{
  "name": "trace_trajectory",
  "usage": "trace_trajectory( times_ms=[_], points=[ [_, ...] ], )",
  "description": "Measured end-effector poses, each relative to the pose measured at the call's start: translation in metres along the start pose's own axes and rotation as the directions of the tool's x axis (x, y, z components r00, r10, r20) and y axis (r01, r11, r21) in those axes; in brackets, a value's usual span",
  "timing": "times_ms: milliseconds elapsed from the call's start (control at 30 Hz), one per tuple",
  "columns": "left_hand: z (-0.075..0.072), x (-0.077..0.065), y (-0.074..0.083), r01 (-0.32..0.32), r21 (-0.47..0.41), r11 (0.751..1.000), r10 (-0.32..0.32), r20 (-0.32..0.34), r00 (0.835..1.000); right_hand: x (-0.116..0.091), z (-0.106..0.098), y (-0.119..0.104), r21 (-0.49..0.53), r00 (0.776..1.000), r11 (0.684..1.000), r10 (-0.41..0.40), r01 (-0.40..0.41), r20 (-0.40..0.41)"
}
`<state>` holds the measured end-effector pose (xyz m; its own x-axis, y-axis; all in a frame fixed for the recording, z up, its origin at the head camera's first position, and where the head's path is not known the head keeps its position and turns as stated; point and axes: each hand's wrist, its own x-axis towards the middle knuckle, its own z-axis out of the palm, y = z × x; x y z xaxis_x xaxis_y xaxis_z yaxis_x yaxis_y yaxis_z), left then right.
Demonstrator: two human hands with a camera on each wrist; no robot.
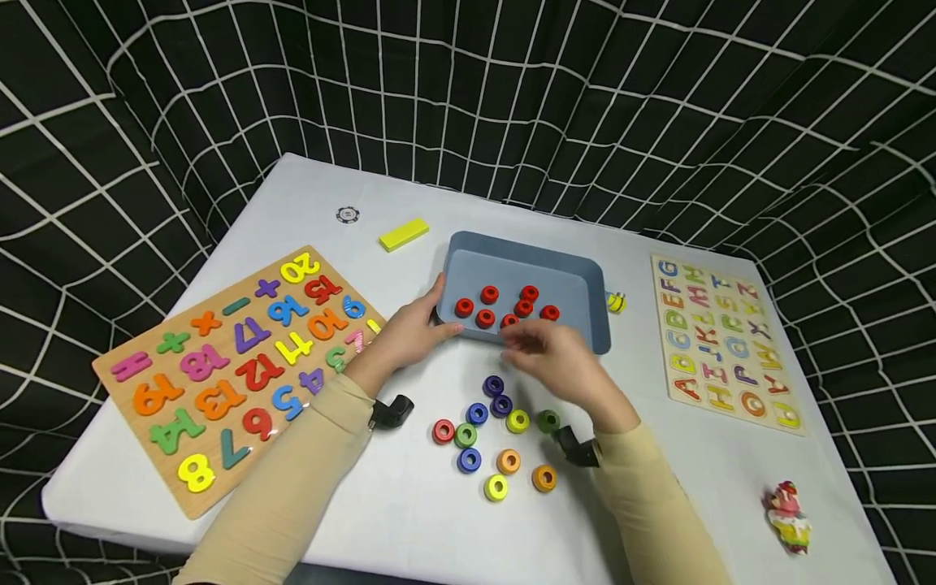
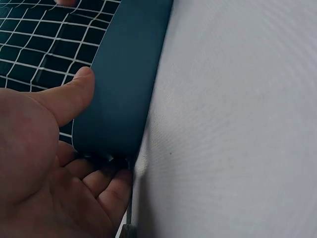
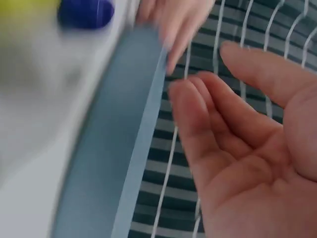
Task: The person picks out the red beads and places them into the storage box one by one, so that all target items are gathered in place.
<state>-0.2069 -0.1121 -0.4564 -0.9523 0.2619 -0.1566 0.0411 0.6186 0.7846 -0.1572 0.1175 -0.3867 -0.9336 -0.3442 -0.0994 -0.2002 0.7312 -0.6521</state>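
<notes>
A blue-grey tray (image 1: 475,268) lies before me, with several red ring-shaped beads (image 1: 489,289) inside, mostly along its near side. My left hand (image 1: 409,331) grips the tray's near left corner. In the left wrist view, the thumb of that hand (image 2: 39,153) lies against the tray wall (image 2: 121,84) and the fingers curl round the corner. Over the tray's near edge hovers my right hand (image 1: 559,361), slightly blurred. The right wrist view shows that hand (image 3: 247,144) with loosely bent fingers and nothing between them, thumb apart.
Nearer me lie several loose beads: purple, blue, green, orange (image 1: 544,487), yellow (image 1: 496,497) and one red (image 1: 435,435). A number board (image 1: 241,390) is left, a letter board (image 1: 724,341) right. A yellow block (image 1: 404,234), poker chip (image 1: 347,214), bee (image 1: 617,302) and figurine (image 1: 788,516) also lie here.
</notes>
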Motion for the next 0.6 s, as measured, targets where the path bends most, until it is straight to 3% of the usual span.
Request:
trace_trajectory(
  times_ms=[100, 167, 300, 367, 600],
  points=[
    [0.001, 0.000, 0.000, 0.007, 0.009, 1.000, -0.007, -0.001, 1.000, -0.023, 0.023, -0.015, -0.058, 0.989, 0.992, -0.101, 0.108, 0.108],
    [0.000, 0.001, -0.001, 0.007, 0.012, 1.000, -0.007, 0.002, 1.000, -0.032, 0.038, -0.023, -0.141, 0.971, 0.969, -0.180, 0.202, 0.157],
    [-0.001, 0.001, -0.003, 0.009, 0.009, 1.000, -0.009, 0.009, 1.000, -0.041, 0.062, -0.031, -0.319, 0.924, 0.871, -0.321, 0.374, 0.206],
    [-0.001, 0.001, -0.004, 0.008, 0.005, 1.000, -0.008, 0.010, 1.000, -0.042, 0.070, -0.033, -0.371, 0.907, 0.829, -0.362, 0.418, 0.214],
    [0.000, 0.000, -0.002, -0.004, -0.005, 1.000, 0.004, 0.013, 1.000, -0.042, 0.083, -0.036, -0.463, 0.866, 0.733, -0.443, 0.499, 0.233]
  ],
)
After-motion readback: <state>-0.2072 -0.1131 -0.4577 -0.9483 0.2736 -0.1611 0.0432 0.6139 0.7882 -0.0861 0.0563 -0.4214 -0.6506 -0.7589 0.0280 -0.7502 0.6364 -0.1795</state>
